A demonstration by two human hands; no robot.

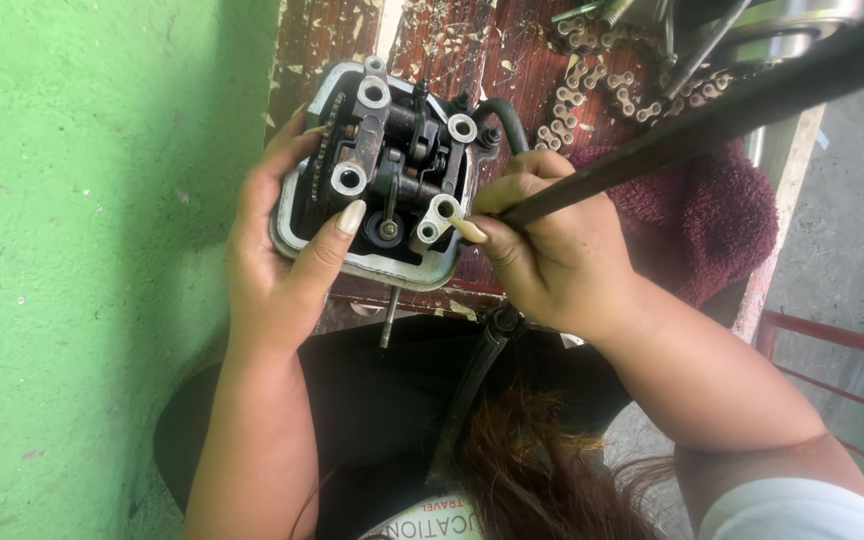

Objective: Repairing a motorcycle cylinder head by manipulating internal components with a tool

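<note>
Engine cylinder head (384, 170) sits on the wooden counter (512, 50), at its near edge, open face up toward the camera; long axis runs roughly away from the person, tilted slightly to the right at the near end. A thin stud (389, 318) sticks out past the counter edge toward the person.

Left hand (277, 250): grip closed around the head's left side, thumb laid across the lower rim, fingers wrapped behind the far left edge.

Right hand (552, 255): grip closed on a long dark rod (712, 120), which slants up and right out of view; fingers touch the head's right rim.

Green wall (82, 250) close on the left. Maroon cloth (712, 215) and drive chain (592, 90) lie right of the head; open floor lies beyond the counter's right edge.
</note>
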